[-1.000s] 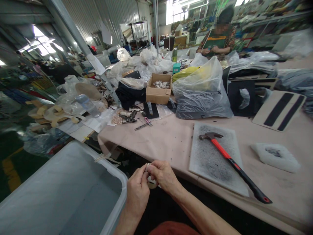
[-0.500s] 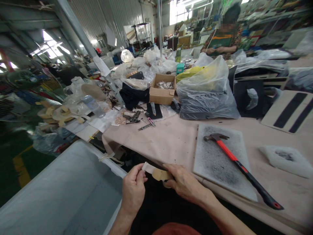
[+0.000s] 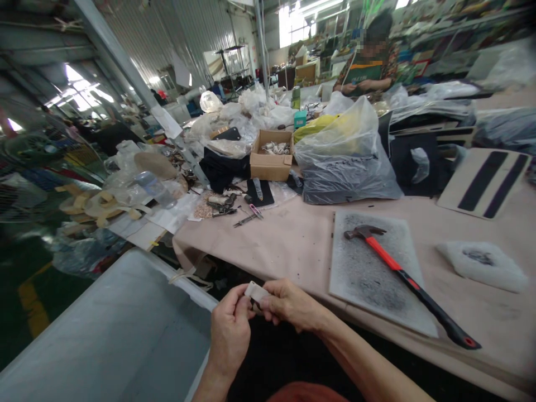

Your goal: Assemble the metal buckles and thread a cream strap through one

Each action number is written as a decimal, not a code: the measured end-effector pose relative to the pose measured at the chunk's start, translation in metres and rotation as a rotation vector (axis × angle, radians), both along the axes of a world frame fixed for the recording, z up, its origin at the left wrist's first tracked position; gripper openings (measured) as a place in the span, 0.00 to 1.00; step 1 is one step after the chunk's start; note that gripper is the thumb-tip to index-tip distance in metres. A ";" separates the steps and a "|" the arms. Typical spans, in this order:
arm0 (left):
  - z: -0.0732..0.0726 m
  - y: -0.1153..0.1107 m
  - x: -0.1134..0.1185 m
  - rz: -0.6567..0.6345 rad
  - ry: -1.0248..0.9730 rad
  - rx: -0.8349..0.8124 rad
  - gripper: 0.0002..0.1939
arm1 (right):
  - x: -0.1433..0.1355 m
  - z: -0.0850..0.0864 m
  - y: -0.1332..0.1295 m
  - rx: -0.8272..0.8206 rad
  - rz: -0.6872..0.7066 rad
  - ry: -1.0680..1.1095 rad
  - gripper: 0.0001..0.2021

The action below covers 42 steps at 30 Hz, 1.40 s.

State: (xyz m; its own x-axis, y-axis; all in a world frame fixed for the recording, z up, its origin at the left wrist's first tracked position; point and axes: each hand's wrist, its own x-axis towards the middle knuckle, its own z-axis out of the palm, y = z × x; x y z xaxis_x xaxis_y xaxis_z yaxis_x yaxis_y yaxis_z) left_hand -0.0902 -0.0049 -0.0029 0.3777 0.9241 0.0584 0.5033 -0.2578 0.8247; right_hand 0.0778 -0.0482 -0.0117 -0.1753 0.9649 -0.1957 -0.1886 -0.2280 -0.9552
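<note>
Just in front of the table edge, above my lap, both my hands meet at a short white strap (image 3: 256, 291). My left hand (image 3: 230, 326) pinches its left end between thumb and fingers. From the other side my right hand (image 3: 291, 304) is closed on the strap, thumb on top, close to the left fingers. Most of the strap lies hidden under the fingers. Nearest on the table are a grey-white slab (image 3: 368, 268) with dark specks and a claw hammer (image 3: 402, 273) with a red and black handle lying across it.
To my left stands a large grey bin (image 3: 125, 268). Across the table are a cardboard box (image 3: 271, 167) of small wrapped parts, a plastic-wrapped bundle (image 3: 347, 173), a striped panel (image 3: 483, 181) and a foam-wrapped packet (image 3: 481, 265). A co-worker (image 3: 368, 70) sits beyond.
My right hand has moved left along the strap, up to my left fingers. The tan section that showed between the hands is now mostly covered. The view has shifted slightly.
</note>
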 end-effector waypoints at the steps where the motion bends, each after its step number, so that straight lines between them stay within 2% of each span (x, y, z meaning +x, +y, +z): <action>1: -0.003 0.000 0.000 0.003 0.019 0.072 0.13 | -0.003 -0.001 -0.001 -0.021 -0.029 0.026 0.10; 6: -0.024 0.001 0.003 0.004 0.162 0.623 0.13 | -0.016 0.001 -0.006 -0.071 -0.175 0.165 0.13; 9: -0.033 0.003 0.003 -0.021 0.208 0.767 0.14 | -0.024 0.001 -0.006 -0.132 -0.293 0.215 0.13; 13: -0.038 0.004 0.001 -0.052 0.176 0.805 0.14 | -0.035 -0.002 -0.006 -0.144 -0.405 0.253 0.17; 17: -0.035 0.000 -0.001 -0.097 0.136 0.829 0.16 | -0.042 -0.003 -0.005 -0.119 -0.521 0.244 0.19; 21: -0.032 -0.002 0.000 -0.109 0.147 0.842 0.15 | -0.044 -0.005 -0.002 -0.138 -0.576 0.202 0.17; 27: -0.039 -0.006 0.007 -0.088 0.156 0.822 0.14 | -0.046 -0.012 0.001 -0.150 -0.684 0.141 0.13; 29: -0.038 -0.008 0.010 -0.095 0.141 0.754 0.14 | -0.046 -0.014 0.002 -0.142 -0.701 0.115 0.12; 31: -0.033 -0.009 0.012 -0.097 0.128 0.586 0.13 | -0.044 -0.016 0.003 -0.133 -0.699 0.081 0.12; 35: -0.013 -0.007 0.012 -0.133 0.131 -0.042 0.12 | -0.038 -0.017 0.002 -0.148 -0.641 0.048 0.12; 38: -0.002 -0.002 0.010 -0.215 0.031 -0.458 0.13 | -0.036 -0.017 0.001 -0.149 -0.589 0.047 0.14; 40: 0.000 0.002 0.009 -0.230 -0.027 -0.616 0.13 | -0.034 -0.017 0.002 -0.149 -0.563 0.007 0.14; 42: -0.001 0.004 0.008 -0.194 -0.026 -0.643 0.13 | -0.031 -0.016 0.002 -0.146 -0.532 -0.020 0.13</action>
